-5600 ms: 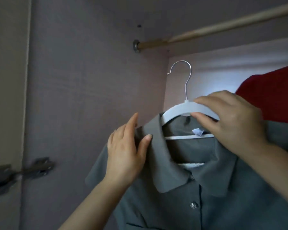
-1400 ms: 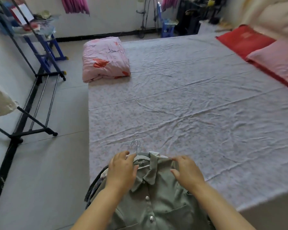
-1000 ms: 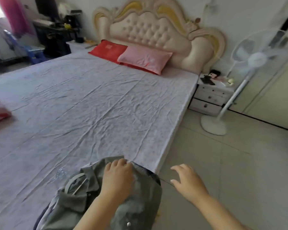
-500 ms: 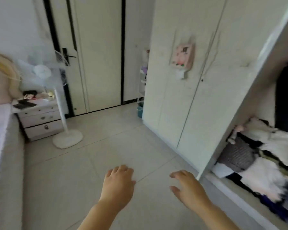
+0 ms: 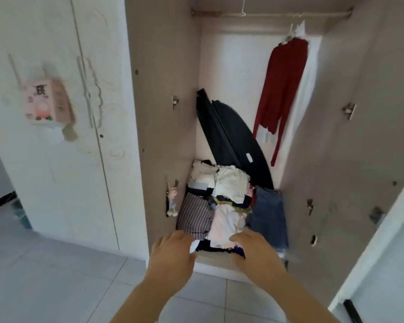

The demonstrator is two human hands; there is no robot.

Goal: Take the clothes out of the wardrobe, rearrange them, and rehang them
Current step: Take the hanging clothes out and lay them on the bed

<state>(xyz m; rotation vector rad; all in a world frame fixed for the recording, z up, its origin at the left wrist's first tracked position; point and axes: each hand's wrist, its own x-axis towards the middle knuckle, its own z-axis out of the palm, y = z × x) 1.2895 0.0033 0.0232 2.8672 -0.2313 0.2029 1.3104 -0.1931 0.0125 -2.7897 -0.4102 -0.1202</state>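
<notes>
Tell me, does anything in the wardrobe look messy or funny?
Yes. The clothes pile on the wardrobe floor is a crumpled jumble, not folded. A black panel leans tilted behind it. The red top hangs straight from the rail.

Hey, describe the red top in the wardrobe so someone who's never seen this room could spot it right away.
Look into the open wardrobe, at the rail across its top. Near the rail's right end hangs the red long-sleeved top, sleeves dangling. It is the only red piece hanging there, with a white garment just to its right.
</notes>
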